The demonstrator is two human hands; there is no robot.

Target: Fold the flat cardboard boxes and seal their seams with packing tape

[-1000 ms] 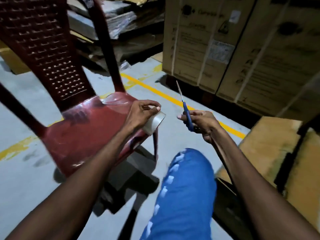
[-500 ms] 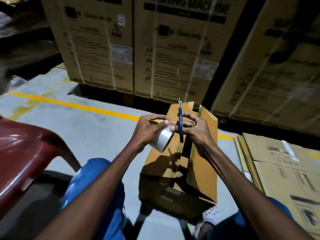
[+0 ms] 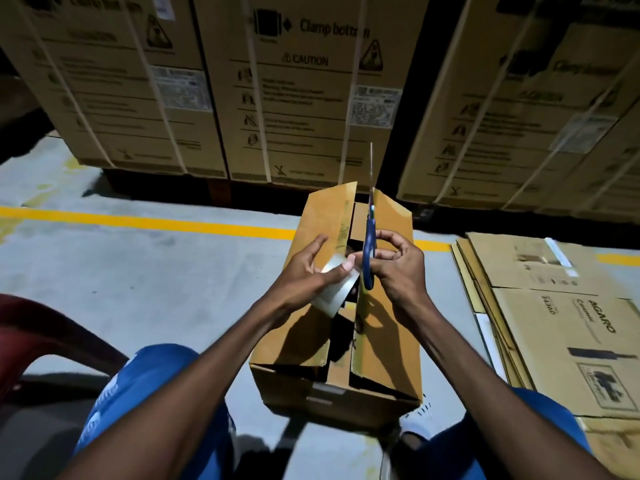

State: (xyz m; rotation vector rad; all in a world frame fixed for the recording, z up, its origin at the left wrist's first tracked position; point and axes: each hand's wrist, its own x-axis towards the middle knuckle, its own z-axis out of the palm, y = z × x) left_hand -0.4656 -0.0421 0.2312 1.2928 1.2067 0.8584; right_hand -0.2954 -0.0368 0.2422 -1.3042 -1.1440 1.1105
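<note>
A brown cardboard box point(image 3: 381, 344) stands on the floor between my knees, its two long top flaps half raised and a dark gap running down the middle. Above it my left hand point(image 3: 304, 275) grips a roll of clear packing tape point(image 3: 337, 289), thumb on its outer face. My right hand point(image 3: 398, 268) holds blue-handled scissors point(image 3: 369, 251) upright, the thin blade pointing up past the box's far edge. The two hands nearly touch at the roll. A short strip of tape sits on the box's near wall.
A stack of flat cardboard boxes point(image 3: 554, 323) lies on the floor to the right. Large strapped cartons point(image 3: 304, 98) form a wall behind a yellow floor line point(image 3: 138, 221). The edge of a red plastic chair point(image 3: 41, 327) shows at the left.
My view swung right from the red chair to the box on the floor. Both hands came together over the box, the roll and the scissors still in them.
</note>
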